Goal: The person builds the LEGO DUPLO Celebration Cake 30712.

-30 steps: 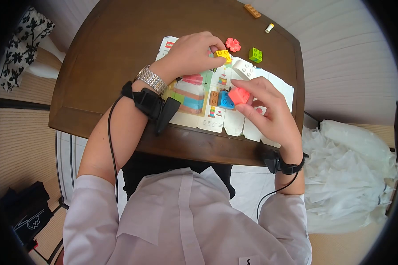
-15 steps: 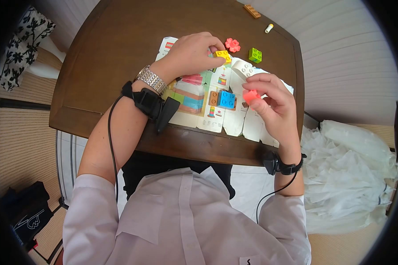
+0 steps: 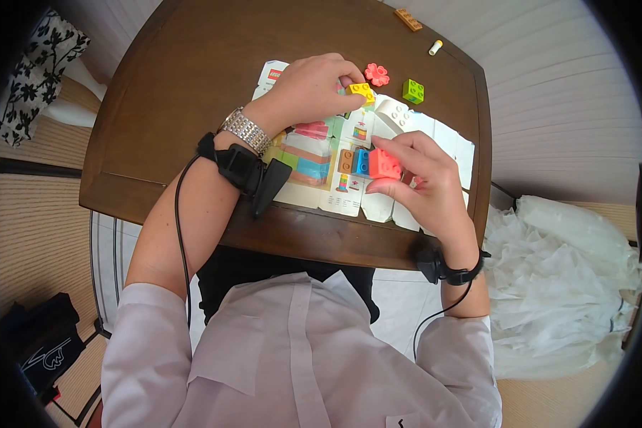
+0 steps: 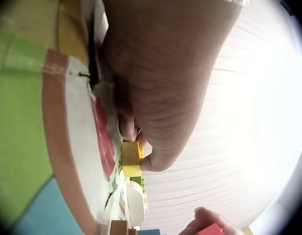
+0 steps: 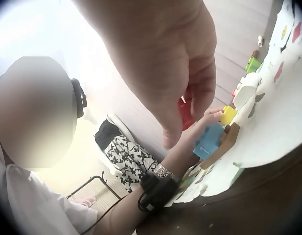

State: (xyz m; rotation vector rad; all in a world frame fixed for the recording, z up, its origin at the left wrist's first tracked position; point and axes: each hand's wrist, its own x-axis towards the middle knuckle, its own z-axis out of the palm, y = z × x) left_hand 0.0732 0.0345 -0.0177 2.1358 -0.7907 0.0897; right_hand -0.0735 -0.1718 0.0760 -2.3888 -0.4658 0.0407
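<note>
My right hand (image 3: 434, 182) pinches a coral-red brick (image 3: 385, 164), which covers part of a blue brick (image 3: 361, 161) in the head view. The right wrist view shows that red brick (image 5: 186, 113) held off to the side of the blue brick (image 5: 209, 141), a gap between them. Under the blue brick lies a brown plate (image 3: 346, 160), its left studs showing. Up and to the left, my left hand (image 3: 310, 85) grips a yellow brick (image 3: 361, 90) between thumb and fingers on the printed sheet. In the left wrist view the thumb rests against the yellow brick (image 4: 131, 159).
A white curved brick (image 3: 392, 114) stands on the sheet (image 3: 349, 201). Beyond it are a pink flower piece (image 3: 377, 74) and a green brick (image 3: 413, 91). An orange-brown plate (image 3: 408, 19) and a small white cylinder (image 3: 436, 48) lie near the table's far right edge.
The red brick first shifted right, away from over the blue brick, then came back left over its right part with my right hand. My left hand has stayed at the yellow brick.
</note>
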